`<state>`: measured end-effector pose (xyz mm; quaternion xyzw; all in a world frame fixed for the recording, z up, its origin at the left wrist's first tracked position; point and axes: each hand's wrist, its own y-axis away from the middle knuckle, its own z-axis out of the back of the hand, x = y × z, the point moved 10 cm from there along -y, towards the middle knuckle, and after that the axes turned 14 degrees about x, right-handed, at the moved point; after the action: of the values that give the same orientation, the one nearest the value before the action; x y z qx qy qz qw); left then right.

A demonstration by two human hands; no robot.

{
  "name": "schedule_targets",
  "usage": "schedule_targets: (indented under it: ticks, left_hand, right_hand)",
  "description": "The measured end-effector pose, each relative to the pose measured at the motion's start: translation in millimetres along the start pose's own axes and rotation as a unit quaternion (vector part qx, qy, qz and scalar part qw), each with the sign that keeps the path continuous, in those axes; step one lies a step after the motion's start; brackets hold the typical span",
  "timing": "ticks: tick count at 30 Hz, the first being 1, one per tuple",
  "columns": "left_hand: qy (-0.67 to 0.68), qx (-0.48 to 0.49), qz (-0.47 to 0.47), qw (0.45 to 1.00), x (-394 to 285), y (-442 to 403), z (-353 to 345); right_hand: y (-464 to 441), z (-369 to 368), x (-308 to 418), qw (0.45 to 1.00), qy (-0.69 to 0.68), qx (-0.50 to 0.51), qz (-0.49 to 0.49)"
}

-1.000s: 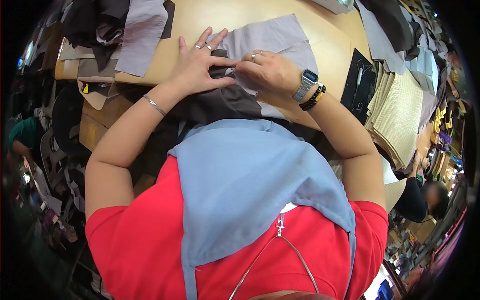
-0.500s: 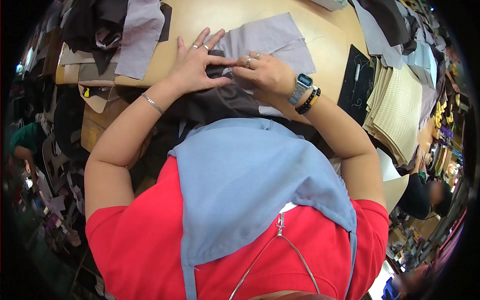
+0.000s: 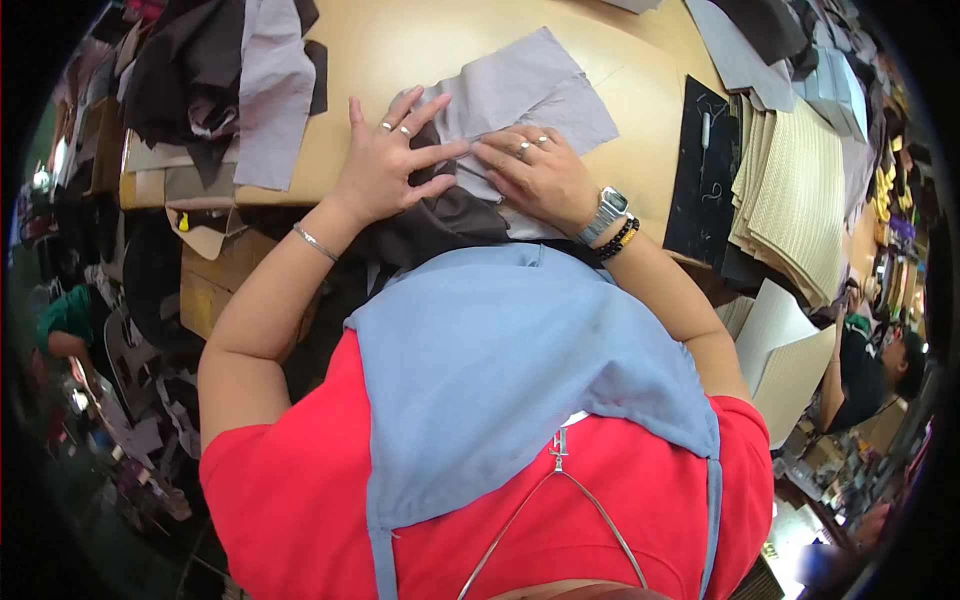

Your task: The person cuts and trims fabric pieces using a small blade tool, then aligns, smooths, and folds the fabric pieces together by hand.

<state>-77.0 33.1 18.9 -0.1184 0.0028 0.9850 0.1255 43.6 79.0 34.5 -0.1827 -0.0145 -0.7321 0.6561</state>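
Note:
A light grey piece of cloth (image 3: 530, 85) lies on the table, joined or overlapped with dark brown cloth (image 3: 450, 222) that hangs over the near edge. My left hand (image 3: 385, 165) rests on the left side of the cloth with its fingers spread, its index fingertip on the grey fabric. Close beside it, my right hand (image 3: 540, 178) lies palm down on the grey cloth, fingers stretched out and close together. The two hands' fingertips nearly meet. Under my palms the seam between the fabrics is partly hidden.
Brown and grey cloth pieces (image 3: 275, 100) are heaped at the table's left. To the right are a black board (image 3: 693, 170) with a small white-handled tool (image 3: 706, 130) and a stack of cream textured sheets (image 3: 795, 200). A co-worker (image 3: 865, 370) is at the far right.
My right hand has gone from a pinch at the fold to lying flatter on the cloth. More grey fabric now shows beneath it. My left hand stays spread; the whole view has shifted slightly.

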Motion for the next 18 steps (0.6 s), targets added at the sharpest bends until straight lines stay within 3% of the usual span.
schedule_targets:
  ticks: [10, 18]
  left_hand:
    - [-0.076, -0.02, -0.011, 0.997, -11.1, 1.9, 0.9]
    - [-0.078, 0.033, 0.021, 0.996, -30.3, -17.2, -6.8]
  right_hand:
    - [10.1, 8.3, -18.5, 0.994, -0.022, -0.004, -0.111]
    - [11.4, 12.7, -20.6, 0.991, -0.014, -0.023, -0.133]
